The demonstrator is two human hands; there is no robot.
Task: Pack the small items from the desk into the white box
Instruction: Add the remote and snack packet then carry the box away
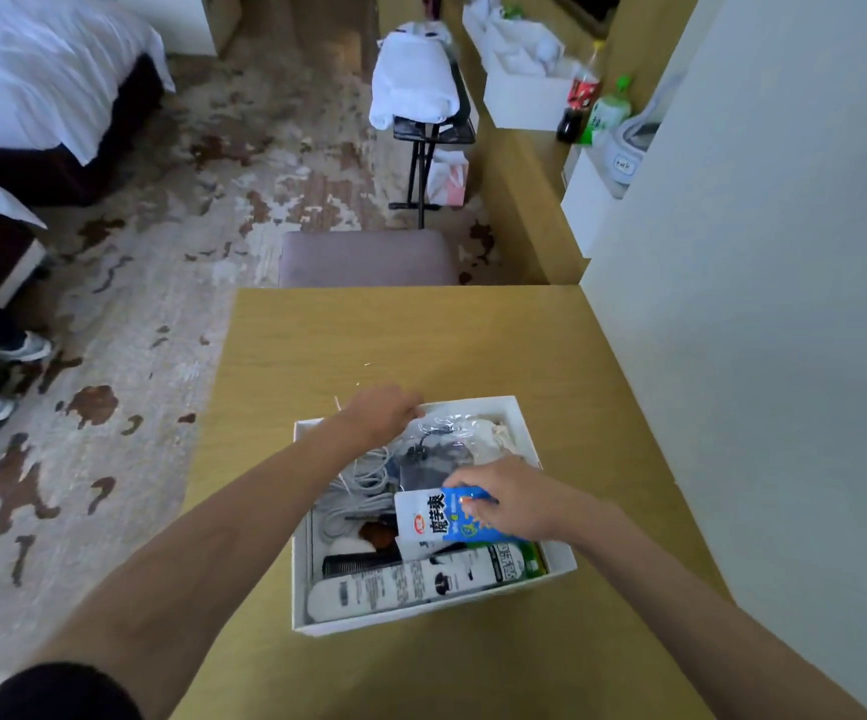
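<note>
The white box (pixel 423 615) sits on the wooden desk (pixel 473 345), nearly full. Inside lie a white power strip (pixel 369 589), a black comb (pixel 358 563), coiled grey cable (pixel 363 485), a clear plastic bag (pixel 447 428) and a green packet (pixel 532 561). My right hand (pixel 511 498) is closed on a blue and white snack packet (pixel 436 517) over the box's right side. My left hand (pixel 384 413) rests at the box's far left rim, fingers curled on the edge of the plastic bag.
A grey padded stool (pixel 369 257) stands beyond the desk's far edge. A white wall (pixel 758 304) borders the desk on the right. Bottles (pixel 584 96) and white bags sit on a far shelf. Beds and someone's shoes (pixel 0 376) are at left.
</note>
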